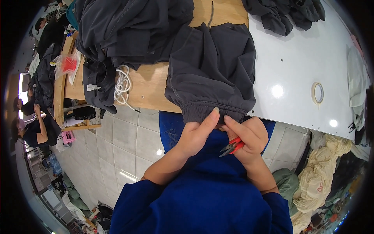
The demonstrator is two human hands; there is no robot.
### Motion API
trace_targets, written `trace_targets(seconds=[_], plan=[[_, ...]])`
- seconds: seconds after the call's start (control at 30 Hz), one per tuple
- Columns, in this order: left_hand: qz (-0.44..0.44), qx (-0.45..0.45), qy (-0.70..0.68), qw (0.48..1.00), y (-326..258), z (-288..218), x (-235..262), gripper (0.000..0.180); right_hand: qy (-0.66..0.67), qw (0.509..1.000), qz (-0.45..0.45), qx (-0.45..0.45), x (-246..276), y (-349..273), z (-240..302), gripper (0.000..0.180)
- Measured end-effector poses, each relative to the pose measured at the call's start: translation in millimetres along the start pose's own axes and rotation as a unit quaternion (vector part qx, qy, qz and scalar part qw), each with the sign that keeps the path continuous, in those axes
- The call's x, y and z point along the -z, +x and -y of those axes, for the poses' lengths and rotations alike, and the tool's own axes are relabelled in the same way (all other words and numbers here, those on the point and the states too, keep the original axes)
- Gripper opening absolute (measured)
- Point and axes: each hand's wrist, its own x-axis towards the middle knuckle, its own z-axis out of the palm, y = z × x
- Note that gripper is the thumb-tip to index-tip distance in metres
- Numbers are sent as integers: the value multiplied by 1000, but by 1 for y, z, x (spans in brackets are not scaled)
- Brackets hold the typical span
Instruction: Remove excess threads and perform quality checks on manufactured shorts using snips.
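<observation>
A dark grey garment (218, 66) lies over the table's near edge, its gathered elastic band (202, 111) turned toward me. My left hand (198, 136) grips this band with the thumb on top. Close beside it, my right hand (249, 136) pinches the band between thumb and forefinger. Tucked in the right palm is a pair of red-handled thread snips (232, 147), blades pointing down and left. The fingers beneath the fabric are hidden. A dark cord (211, 15) lies just beyond the garment's far side.
More dark garments are heaped at the far left (132, 31) and far right (290, 13). A coil of white cord (122, 85) lies left. A tape roll (318, 93) rests on the white tabletop (280, 74). Cream fabric (319, 175) is piled lower right. Other people (37, 126) are at left.
</observation>
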Motion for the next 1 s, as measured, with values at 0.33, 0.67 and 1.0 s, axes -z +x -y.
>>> trace_targets(seconds=[0.33, 0.67, 1.0], plan=[[-33, -16, -41, 998, 7, -4, 5, 30, 225, 955, 136, 134, -1, -16, -4, 30], [-68, -53, -20, 996, 10, -6, -6, 29, 249, 953, -4, -170, 14, -2, -8, 52], [-1, -39, 3, 999, 7, -11, -4, 32, 79, 985, 5, -152, 25, 1, -5, 37]])
